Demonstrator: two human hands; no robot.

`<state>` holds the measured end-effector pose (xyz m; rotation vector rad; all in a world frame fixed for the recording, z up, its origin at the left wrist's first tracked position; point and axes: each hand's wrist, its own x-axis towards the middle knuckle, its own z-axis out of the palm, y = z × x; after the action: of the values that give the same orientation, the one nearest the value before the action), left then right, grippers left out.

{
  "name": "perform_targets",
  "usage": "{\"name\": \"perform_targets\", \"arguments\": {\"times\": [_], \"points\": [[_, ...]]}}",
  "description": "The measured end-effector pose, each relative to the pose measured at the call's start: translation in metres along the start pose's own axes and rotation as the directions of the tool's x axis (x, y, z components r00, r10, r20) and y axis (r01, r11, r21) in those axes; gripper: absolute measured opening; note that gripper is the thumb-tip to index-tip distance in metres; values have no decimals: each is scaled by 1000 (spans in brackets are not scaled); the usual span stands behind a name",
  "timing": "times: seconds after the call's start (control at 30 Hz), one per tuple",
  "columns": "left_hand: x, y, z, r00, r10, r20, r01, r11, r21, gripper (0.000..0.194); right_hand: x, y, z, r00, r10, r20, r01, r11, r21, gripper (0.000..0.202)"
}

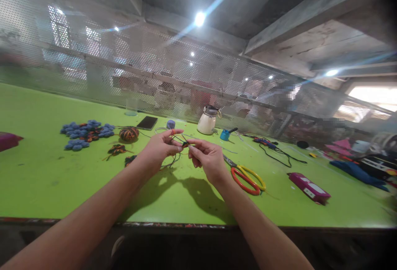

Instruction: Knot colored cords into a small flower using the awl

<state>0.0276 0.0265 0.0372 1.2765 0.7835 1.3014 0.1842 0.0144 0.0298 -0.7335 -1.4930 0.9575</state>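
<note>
My left hand (159,148) pinches a small dark knitted yarn piece (185,144), with orange-coloured yarn around its raised index finger. Against the same piece, the fingertips of my right hand (207,156) are closed. A thin stick-like shape runs between the hands; whether it is a crochet hook or a taut strand I cannot tell. Loose dark yarn hangs below. Left of my hands lie an orange-and-black yarn ball (129,134), a small flower-like yarn piece (117,150) and several blue yarn flowers (76,144). Another dark yarn piece is partly hidden by my left wrist.
Scissors (248,179) with red and yellow handles lie beside my right wrist on the green table (93,195). Farther back are a phone (147,123), a white jug (207,121) and a blue pot (225,135). A purple box (309,188) and dark cords (279,154) lie right.
</note>
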Motion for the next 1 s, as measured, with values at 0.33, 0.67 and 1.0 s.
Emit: {"name": "perform_targets", "arguments": {"times": [0.33,0.67,1.0], "points": [[-1,6,1,1000,2,12,-3,997,74,63,4,2,-7,970,237,44,-241,952,190,33],[1,4,-3,999,-48,10,47,998,37,60,3,0,-8,974,210,81,-218,968,125,32],[3,7,-9,992,-120,47,120,993,-3,45,4,-4,-13,988,-4,157,33,982,-184,24]]}}
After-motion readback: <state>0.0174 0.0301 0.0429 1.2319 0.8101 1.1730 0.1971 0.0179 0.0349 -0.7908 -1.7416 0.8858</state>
